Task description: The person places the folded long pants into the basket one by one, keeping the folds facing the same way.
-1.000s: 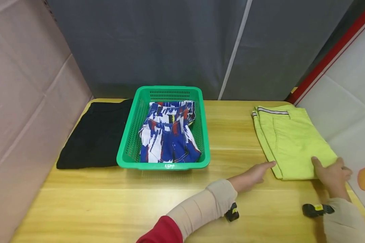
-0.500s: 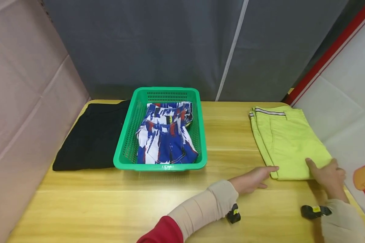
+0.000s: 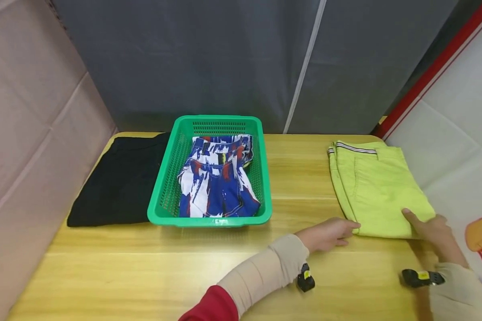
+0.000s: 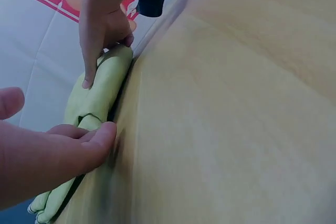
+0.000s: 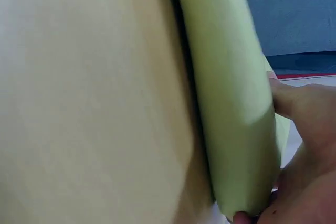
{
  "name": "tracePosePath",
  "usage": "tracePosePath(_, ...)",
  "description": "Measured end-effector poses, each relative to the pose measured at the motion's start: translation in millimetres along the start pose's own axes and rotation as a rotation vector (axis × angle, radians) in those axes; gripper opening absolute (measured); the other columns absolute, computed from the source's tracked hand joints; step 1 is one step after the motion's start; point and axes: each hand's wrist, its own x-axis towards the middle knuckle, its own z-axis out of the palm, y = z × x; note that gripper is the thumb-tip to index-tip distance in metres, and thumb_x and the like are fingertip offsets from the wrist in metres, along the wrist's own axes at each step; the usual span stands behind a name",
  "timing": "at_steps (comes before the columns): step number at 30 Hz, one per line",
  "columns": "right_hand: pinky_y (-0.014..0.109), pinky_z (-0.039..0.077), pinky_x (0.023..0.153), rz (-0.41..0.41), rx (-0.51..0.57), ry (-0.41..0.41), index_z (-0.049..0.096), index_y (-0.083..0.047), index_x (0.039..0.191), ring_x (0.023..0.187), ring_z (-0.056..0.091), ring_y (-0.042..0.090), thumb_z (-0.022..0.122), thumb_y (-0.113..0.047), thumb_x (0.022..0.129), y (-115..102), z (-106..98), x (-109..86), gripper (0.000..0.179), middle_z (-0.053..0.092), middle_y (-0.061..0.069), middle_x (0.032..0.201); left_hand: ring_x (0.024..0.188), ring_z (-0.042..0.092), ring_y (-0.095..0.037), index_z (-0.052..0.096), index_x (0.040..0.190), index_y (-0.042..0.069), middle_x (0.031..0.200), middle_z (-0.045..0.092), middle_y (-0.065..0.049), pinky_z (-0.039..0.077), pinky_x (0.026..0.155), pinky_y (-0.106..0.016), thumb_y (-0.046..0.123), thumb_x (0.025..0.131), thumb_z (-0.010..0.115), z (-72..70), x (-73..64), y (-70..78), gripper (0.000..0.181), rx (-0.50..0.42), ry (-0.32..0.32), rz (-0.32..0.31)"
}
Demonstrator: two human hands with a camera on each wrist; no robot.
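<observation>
Folded yellow-green pants with a striped waistband lie at the right of the table. My right hand grips their near right corner, thumb on top and the other fingers wrapped down around the edge, partly hidden. In the right wrist view, the rolled fold of the pants runs alongside that hand. At the near left corner is my left hand, one outstretched fingertip right at the fabric. The left wrist view shows the left hand's fingers beside the folded edge, fairly straight.
A green basket holds folded blue, white and red patterned bottoms mid-table. Folded black fabric lies left of it, its right side behind the basket. Grey curtain stands at the back; a white panel borders the right.
The left fingertip, over the pants half a second ago, has drawn back left to their edge. The right hand stays on its corner. The whole view has shifted slightly.
</observation>
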Motion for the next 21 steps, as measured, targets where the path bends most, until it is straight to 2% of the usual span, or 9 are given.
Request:
tracePosePath(4,0.067,0.029,0.104,-0.025,0.102,-0.031,-0.001,0.032,0.135,0.124,0.026,0.061,0.035,-0.062,0.093,2.5,3.3,0.9,0.109,0.008,0.054,0.139,0.143,0.034,-0.032,0.042,0.143,0.001,0.152,0.039,-0.016,0.031,0.116,-0.042,0.019,0.101,0.048,-2.1,-2.9,2.0,0.046,0.025,-0.024,-0.014)
tracePosePath(7,0.062,0.037,0.097,-0.024,0.079,-0.073,0.004,0.033,0.135,0.114,0.034,0.052,0.036,-0.064,0.092,2.4,2.6,0.9,0.111,0.012,0.053,0.138,0.139,0.04,-0.031,0.045,0.141,0.002,0.15,0.042,-0.014,0.033,0.115,-0.042,0.017,0.102,0.045,-1.7,-4.3,2.0,0.042,0.044,-0.034,-0.026)
tracePosePath(10,0.054,0.044,0.087,-0.019,0.024,-0.131,0.006,0.033,0.135,0.106,0.039,0.047,0.035,-0.069,0.09,0.8,-0.7,0.6,0.115,0.017,0.053,0.134,0.132,0.049,-0.031,0.05,0.139,0.004,0.148,0.043,-0.017,0.036,0.112,-0.044,0.019,0.102,0.047,-1.3,-3.3,1.4,0.04,0.047,0.005,-0.035)
tracePosePath(12,0.053,0.045,0.087,-0.009,0.006,-0.166,0.003,0.032,0.136,0.106,0.038,0.046,0.035,-0.071,0.089,-0.8,-2.4,-0.5,0.117,0.016,0.052,0.135,0.126,0.055,-0.03,0.051,0.138,0.005,0.146,0.045,-0.02,0.04,0.109,-0.044,0.024,0.1,0.05,-1.9,-1.0,1.1,0.042,0.055,0.048,-0.038)
tracePosePath(16,0.06,0.041,0.094,0.018,-0.015,-0.2,0.003,0.031,0.136,0.112,0.038,0.051,0.038,-0.073,0.088,-2.5,-3.2,-1.8,0.12,0.013,0.051,0.138,0.116,0.063,-0.029,0.047,0.141,0.004,0.137,0.053,-0.026,0.047,0.101,-0.044,0.032,0.099,0.054,-6.1,2.7,5.7,0.051,0.099,0.127,-0.057)
tracePosePath(18,0.062,0.038,0.098,0.022,-0.039,-0.199,0.002,0.032,0.136,0.117,0.036,0.054,0.038,-0.073,0.087,-3.1,-2.8,-1.9,0.122,0.011,0.052,0.139,0.111,0.065,-0.03,0.045,0.142,0.003,0.132,0.057,-0.027,0.049,0.098,-0.044,0.035,0.098,0.053,-9.3,3.2,8.9,0.054,0.122,0.147,-0.057)
tracePosePath(21,0.061,0.04,0.096,0.007,-0.064,-0.192,0.007,0.033,0.135,0.111,0.04,0.05,0.04,-0.073,0.087,-2.5,-2.1,-2.0,0.121,0.015,0.052,0.137,0.105,0.068,-0.032,0.045,0.141,0.0,0.12,0.064,-0.028,0.051,0.095,-0.043,0.036,0.099,0.052,-14.3,3.8,11.6,0.056,0.16,0.155,-0.04)
